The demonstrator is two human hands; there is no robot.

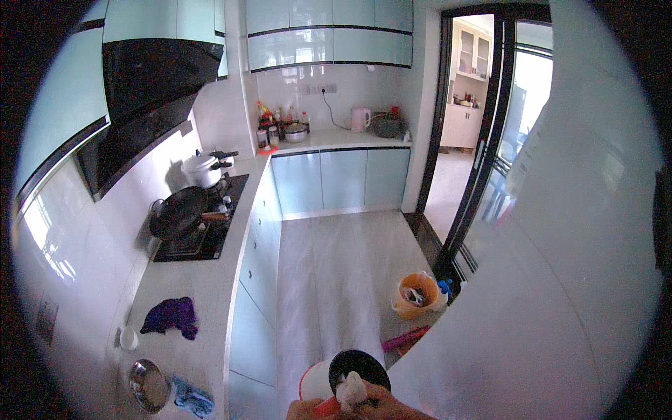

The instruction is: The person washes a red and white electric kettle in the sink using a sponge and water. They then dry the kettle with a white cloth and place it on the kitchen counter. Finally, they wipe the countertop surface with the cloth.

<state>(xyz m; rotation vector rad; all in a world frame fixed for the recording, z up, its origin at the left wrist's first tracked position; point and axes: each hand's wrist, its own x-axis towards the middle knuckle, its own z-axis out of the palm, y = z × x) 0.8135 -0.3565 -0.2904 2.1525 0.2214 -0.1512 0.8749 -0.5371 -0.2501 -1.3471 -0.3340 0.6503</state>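
At the bottom of the view, both hands are at a white cylindrical vessel (315, 379) with a red edge and a black round face. My left hand (303, 409) grips its red handle (328, 407), partly cut off by the lower picture edge. A crumpled whitish cloth or wad (350, 391) is pinched in my right hand (386, 401), in front of the black face and close to the handle. Whether that face is the vessel's inside or its base, I cannot tell. The vessel is held above the tiled floor, tilted.
Left, a countertop (205, 294) bears a purple cloth (170, 317), a white cup (128, 338), a metal bowl (149, 386) and a blue cloth (192, 397). Beyond are a wok (178, 212) and a pressure cooker (202, 170) at the hob. An orange bin (415, 304) stands near the sliding door (475, 157).
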